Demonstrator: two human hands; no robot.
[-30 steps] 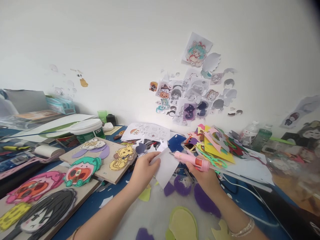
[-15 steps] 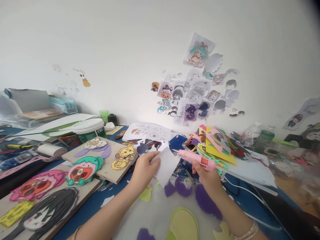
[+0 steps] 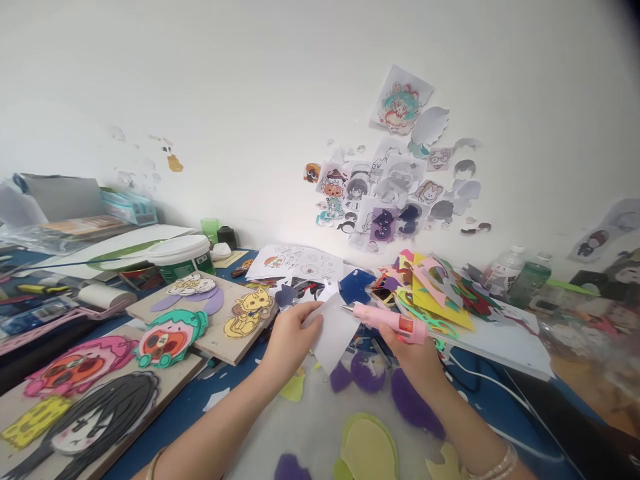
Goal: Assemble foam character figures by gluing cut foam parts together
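Note:
Between thumb and fingers, my left hand (image 3: 295, 340) pinches the left side of a white sheet of paper or thin foam (image 3: 333, 333), held tilted over the work surface. My right hand (image 3: 413, 360) is wrapped round a pink hot glue gun (image 3: 390, 321). The gun's metal nozzle points left, at the sheet's upper right part; whether it touches I cannot tell. Below the hands, purple cut shapes (image 3: 415, 403) and a yellow-green cut shape (image 3: 369, 447) lie on a translucent mat (image 3: 310, 427).
At left, boards (image 3: 215, 340) carry finished-looking cartoon cutouts, with a white tub (image 3: 180, 257) behind. Coloured foam scraps (image 3: 440, 287) are heaped at back right, near bottles (image 3: 530, 277). A white cable (image 3: 500, 387) runs along the right. Drawings (image 3: 390, 173) hang on the wall.
The glue gun has shifted slightly left, its nozzle now over the white sheet's upper right part. My left hand keeps its hold on the sheet, almost still.

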